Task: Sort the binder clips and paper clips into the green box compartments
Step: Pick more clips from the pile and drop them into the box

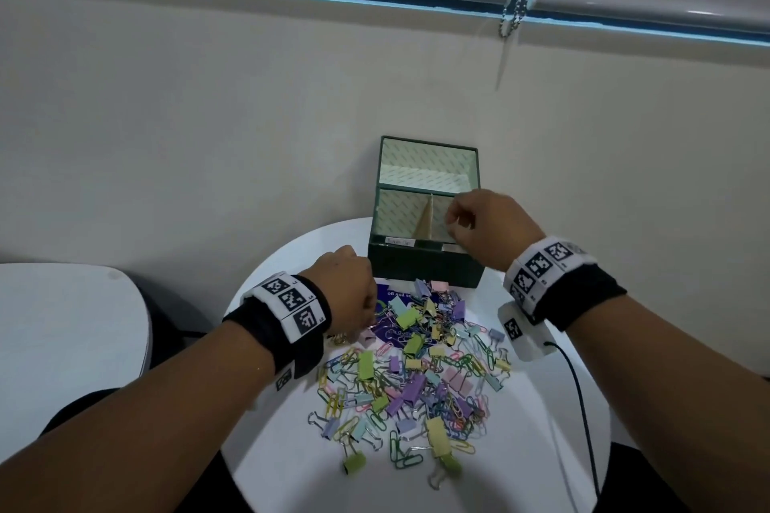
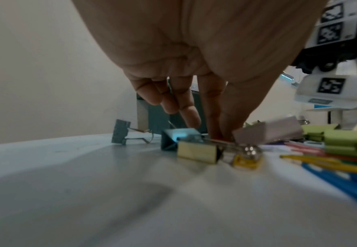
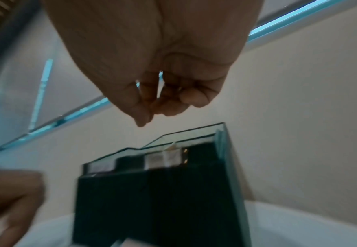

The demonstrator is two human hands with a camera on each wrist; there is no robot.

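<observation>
The green box [image 1: 425, 264] stands open at the round table's far edge, lid up, with a card divider [image 1: 429, 221] splitting it into two front compartments. My right hand [image 1: 454, 223] hovers over the right compartment with its fingers curled against the thumb [image 3: 143, 117]; no clip shows between them. A pile of pastel binder clips and paper clips [image 1: 416, 371] lies in front of the box. At the pile's left edge my left hand [image 1: 366, 321] reaches down. Its thumb and index finger [image 2: 222, 133] pinch the wire handle of a yellow binder clip [image 2: 196, 152].
The round white table [image 1: 541, 450] carries everything; a second white table [image 1: 62, 325] stands to the left. A blue card [image 1: 396, 335] lies under the pile. A black cable [image 1: 583, 408] runs across the table's right side. The wall rises just behind the box.
</observation>
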